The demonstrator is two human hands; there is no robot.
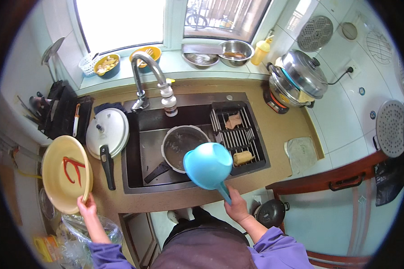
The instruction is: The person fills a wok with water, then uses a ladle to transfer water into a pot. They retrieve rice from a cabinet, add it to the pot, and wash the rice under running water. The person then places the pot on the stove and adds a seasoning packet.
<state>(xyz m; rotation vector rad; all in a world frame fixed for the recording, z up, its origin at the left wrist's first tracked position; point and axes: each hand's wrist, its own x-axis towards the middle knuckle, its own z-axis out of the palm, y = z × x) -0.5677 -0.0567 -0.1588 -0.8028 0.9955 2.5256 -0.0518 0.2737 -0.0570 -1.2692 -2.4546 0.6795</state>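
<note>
My left hand (87,205) grips the rim of a cream plastic basin (59,188), tilted at the left end of the counter. Several red chili peppers (68,170) lie inside the basin. By its handle my right hand (236,205) holds a light blue plastic water ladle (207,164), tipped over the right edge of a pressure cooker pot (181,144). The pot sits in the dark sink (151,134) with water in it, and its black handle points to the lower left. The ladle hides part of the pot's rim; its inside is turned away from me.
A pressure cooker lid (109,131) lies left of the sink, below the curved faucet (149,62). A drying rack (234,134) with a cloth and a sponge spans the sink's right side. Right of it stand a lidded steel pot (286,89) and a folded cloth (301,151).
</note>
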